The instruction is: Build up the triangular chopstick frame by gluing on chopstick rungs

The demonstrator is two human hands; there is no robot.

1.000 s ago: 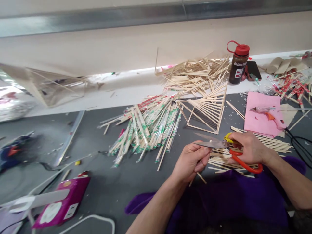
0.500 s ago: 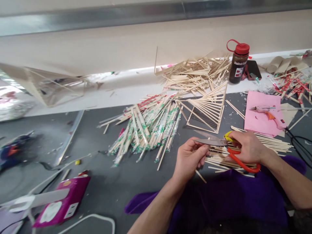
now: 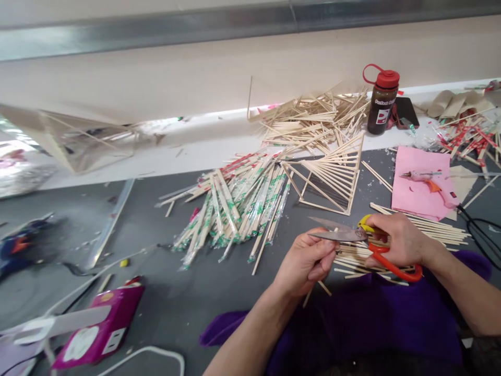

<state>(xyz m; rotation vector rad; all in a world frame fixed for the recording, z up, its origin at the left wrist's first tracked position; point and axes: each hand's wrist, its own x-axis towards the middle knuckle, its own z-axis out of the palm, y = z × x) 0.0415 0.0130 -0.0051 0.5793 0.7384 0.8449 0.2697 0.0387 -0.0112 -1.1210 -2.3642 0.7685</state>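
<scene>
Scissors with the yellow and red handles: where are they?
In the head view, the scissors are right of centre, held in the right hand, blades at the left hand, below the stick frame.

Your grey table (image 3: 188, 292) carries loose sticks (image 3: 438, 230) under and beside your right hand (image 3: 401, 240), with a pink sheet (image 3: 405, 196) beyond it. Past your left hand (image 3: 307, 258), to its left, lie wrapped chopsticks (image 3: 250, 209); a stick frame (image 3: 332, 177) stands just beyond both hands. Farther out, your white ledge (image 3: 168, 156) bears heaped bare sticks (image 3: 317, 117) and a bottle (image 3: 379, 112).
</scene>
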